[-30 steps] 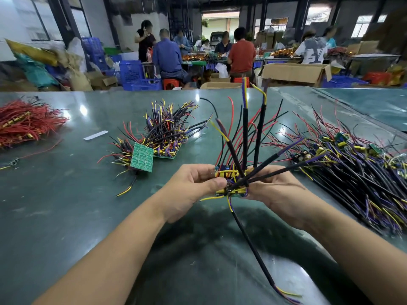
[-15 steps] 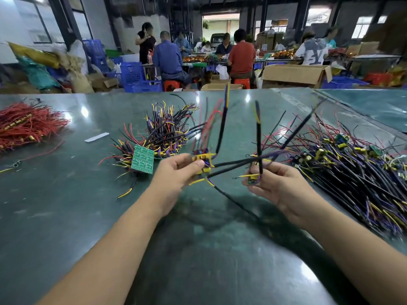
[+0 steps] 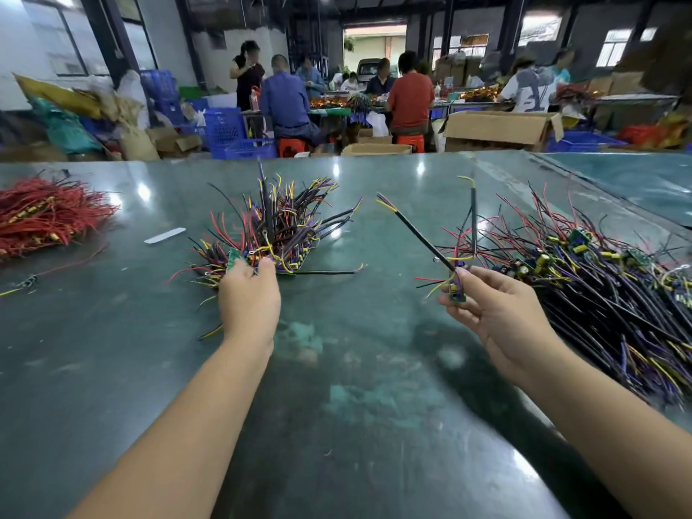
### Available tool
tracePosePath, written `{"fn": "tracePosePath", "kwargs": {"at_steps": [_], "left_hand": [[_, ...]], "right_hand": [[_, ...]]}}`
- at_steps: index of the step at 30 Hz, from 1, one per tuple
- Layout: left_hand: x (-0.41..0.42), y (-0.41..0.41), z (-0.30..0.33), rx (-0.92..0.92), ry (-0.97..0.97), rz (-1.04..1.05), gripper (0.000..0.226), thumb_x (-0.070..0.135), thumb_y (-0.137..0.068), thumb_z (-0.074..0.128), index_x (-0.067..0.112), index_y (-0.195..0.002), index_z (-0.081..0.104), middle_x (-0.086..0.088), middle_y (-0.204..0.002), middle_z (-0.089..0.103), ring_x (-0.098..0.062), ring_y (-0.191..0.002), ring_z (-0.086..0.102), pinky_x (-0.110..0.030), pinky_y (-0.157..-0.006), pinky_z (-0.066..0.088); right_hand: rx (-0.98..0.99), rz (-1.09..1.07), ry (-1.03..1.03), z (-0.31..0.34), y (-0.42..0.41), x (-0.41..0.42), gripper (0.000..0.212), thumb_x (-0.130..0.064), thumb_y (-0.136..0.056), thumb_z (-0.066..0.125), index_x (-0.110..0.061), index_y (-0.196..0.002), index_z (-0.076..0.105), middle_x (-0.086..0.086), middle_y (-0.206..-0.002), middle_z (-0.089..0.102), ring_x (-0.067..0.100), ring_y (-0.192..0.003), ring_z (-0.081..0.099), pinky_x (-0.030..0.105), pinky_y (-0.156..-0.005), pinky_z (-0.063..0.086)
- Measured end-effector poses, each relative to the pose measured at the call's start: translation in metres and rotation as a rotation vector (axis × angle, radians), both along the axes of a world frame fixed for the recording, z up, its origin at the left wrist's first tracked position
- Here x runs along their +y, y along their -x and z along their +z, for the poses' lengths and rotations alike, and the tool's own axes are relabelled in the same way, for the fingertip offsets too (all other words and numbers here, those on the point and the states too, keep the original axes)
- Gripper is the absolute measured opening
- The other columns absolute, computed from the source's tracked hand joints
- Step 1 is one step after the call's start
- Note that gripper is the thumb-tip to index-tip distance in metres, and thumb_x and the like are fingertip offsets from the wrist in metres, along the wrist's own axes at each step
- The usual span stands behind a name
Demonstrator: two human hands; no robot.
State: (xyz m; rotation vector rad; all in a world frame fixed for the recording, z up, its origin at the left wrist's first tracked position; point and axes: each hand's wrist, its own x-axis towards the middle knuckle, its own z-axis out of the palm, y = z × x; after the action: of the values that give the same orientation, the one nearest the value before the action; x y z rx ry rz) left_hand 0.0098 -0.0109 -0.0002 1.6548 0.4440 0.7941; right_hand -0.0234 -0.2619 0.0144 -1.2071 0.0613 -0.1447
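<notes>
Green and small, the circuit board [image 3: 457, 294] is pinched between thumb and fingers of the right hand [image 3: 494, 316], above the table [image 3: 337, 406] on the right side. Its black cable [image 3: 419, 237] points up and to the left. Just right of it lies a big pile of wired boards [image 3: 599, 294]. The left hand [image 3: 249, 297] rests with bent fingers on the near edge of the middle pile [image 3: 284, 226]; whether it clamps something there, I cannot tell. At far left lies a red wire heap [image 3: 45, 219].

fingertips of my left grip [image 3: 249, 297] buried in the wired-board pile [image 3: 277, 226], small board [image 3: 457, 292] in my right grip [image 3: 494, 312] half covered and blurred, red wire heap [image 3: 45, 215] at the counter's [image 3: 355, 368] left edge cut off
</notes>
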Motion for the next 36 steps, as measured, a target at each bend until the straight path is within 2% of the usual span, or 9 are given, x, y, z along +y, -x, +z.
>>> {"fn": "tracePosePath", "kwargs": {"at_steps": [2, 4, 7, 10, 12, 21, 25, 33, 36], "left_hand": [[-0.006, 0.003, 0.002, 0.128, -0.183, 0.021, 0.022, 0.021, -0.09, 0.053, 0.001, -0.095, 0.058, -0.022, -0.093, 0.062, -0.038, -0.09, 0.051, -0.042, -0.077, 0.04], [-0.009, 0.007, 0.003, 0.138, -0.4, 0.032, 0.051, 0.018, -0.089, 0.056, 0.0, -0.136, 0.044, -0.021, -0.138, 0.047, -0.031, -0.127, 0.04, -0.039, -0.108, 0.028], [-0.021, 0.02, 0.015, -0.125, -0.372, -0.219, 0.025, 0.006, -0.088, 0.061, 0.013, -0.111, 0.065, -0.004, -0.106, 0.066, -0.013, -0.096, 0.059, -0.033, -0.089, 0.045], [-0.043, 0.041, 0.017, -0.031, 0.017, -0.901, 0.017, 0.015, -0.084, 0.065, 0.017, -0.1, 0.067, 0.0, -0.087, 0.07, -0.004, -0.077, 0.061, -0.021, -0.074, 0.05], [-0.054, 0.047, 0.01, 0.025, 0.059, -1.109, 0.026, 0.021, -0.08, 0.07, 0.018, -0.105, 0.066, 0.002, -0.088, 0.071, -0.007, -0.078, 0.063, -0.021, -0.074, 0.053], [-0.057, 0.044, 0.006, -0.012, -0.058, -0.991, 0.002, 0.015, -0.079, 0.073, 0.016, -0.081, 0.072, 0.003, -0.073, 0.068, -0.008, -0.07, 0.059, -0.021, -0.069, 0.049], [-0.054, 0.044, 0.007, 0.015, -0.016, -1.029, 0.013, 0.006, -0.079, 0.071, 0.006, -0.092, 0.071, 0.001, -0.079, 0.071, -0.006, -0.073, 0.062, -0.018, -0.067, 0.051], [-0.045, 0.047, 0.013, 0.164, 0.186, -1.199, 0.019, 0.015, -0.063, 0.071, 0.02, -0.08, 0.078, 0.0, -0.076, 0.074, -0.005, -0.066, 0.067, -0.016, -0.063, 0.054], [-0.043, 0.046, 0.012, 0.157, 0.231, -1.236, 0.019, 0.012, -0.068, 0.068, 0.013, -0.084, 0.077, -0.004, -0.077, 0.073, -0.007, -0.067, 0.068, -0.017, -0.063, 0.054]], "right_hand": [[-0.012, 0.058, -0.029, 0.001, 0.001, 0.001, 0.002, -0.009, -0.088, 0.061, -0.01, -0.085, 0.06, 0.008, -0.074, 0.065, 0.014, -0.058, 0.067, 0.019, -0.055, 0.054], [-0.033, 0.153, -0.035, 0.001, 0.004, 0.002, 0.013, -0.015, -0.078, 0.065, -0.013, -0.09, 0.062, 0.006, -0.076, 0.068, 0.014, -0.06, 0.068, 0.019, -0.055, 0.053], [-0.081, 0.315, -0.001, 0.001, 0.009, 0.006, 0.022, -0.021, -0.068, 0.067, -0.019, -0.09, 0.07, 0.006, -0.081, 0.07, 0.013, -0.062, 0.064, 0.02, -0.057, 0.05], [-0.101, 0.459, 0.035, -0.002, 0.012, 0.013, 0.028, -0.021, -0.066, 0.07, -0.017, -0.094, 0.074, 0.004, -0.082, 0.069, 0.011, -0.065, 0.06, 0.022, -0.062, 0.051], [-0.1, 0.5, 0.118, -0.005, 0.013, 0.017, 0.028, -0.021, -0.063, 0.072, -0.014, -0.09, 0.073, 0.004, -0.078, 0.069, 0.012, -0.065, 0.059, 0.021, -0.062, 0.051], [-0.075, 0.448, 0.358, -0.008, 0.013, 0.021, 0.02, -0.018, -0.079, 0.067, -0.002, -0.091, 0.066, 0.006, -0.076, 0.067, 0.007, -0.064, 0.057, 0.018, -0.062, 0.051], [-0.04, 0.529, 0.297, -0.006, 0.014, 0.014, 0.036, -0.018, -0.069, 0.069, 0.001, -0.098, 0.065, 0.006, -0.08, 0.068, 0.009, -0.071, 0.062, 0.017, -0.065, 0.051], [-0.048, 0.573, 0.298, -0.005, 0.014, 0.011, 0.024, -0.019, -0.071, 0.068, -0.005, -0.09, 0.07, 0.009, -0.081, 0.068, 0.012, -0.07, 0.06, 0.021, -0.067, 0.048], [-0.056, 0.598, 0.3, -0.006, 0.015, 0.007, 0.021, -0.021, -0.071, 0.068, -0.009, -0.087, 0.072, 0.009, -0.082, 0.068, 0.01, -0.069, 0.062, 0.019, -0.067, 0.051]]}}
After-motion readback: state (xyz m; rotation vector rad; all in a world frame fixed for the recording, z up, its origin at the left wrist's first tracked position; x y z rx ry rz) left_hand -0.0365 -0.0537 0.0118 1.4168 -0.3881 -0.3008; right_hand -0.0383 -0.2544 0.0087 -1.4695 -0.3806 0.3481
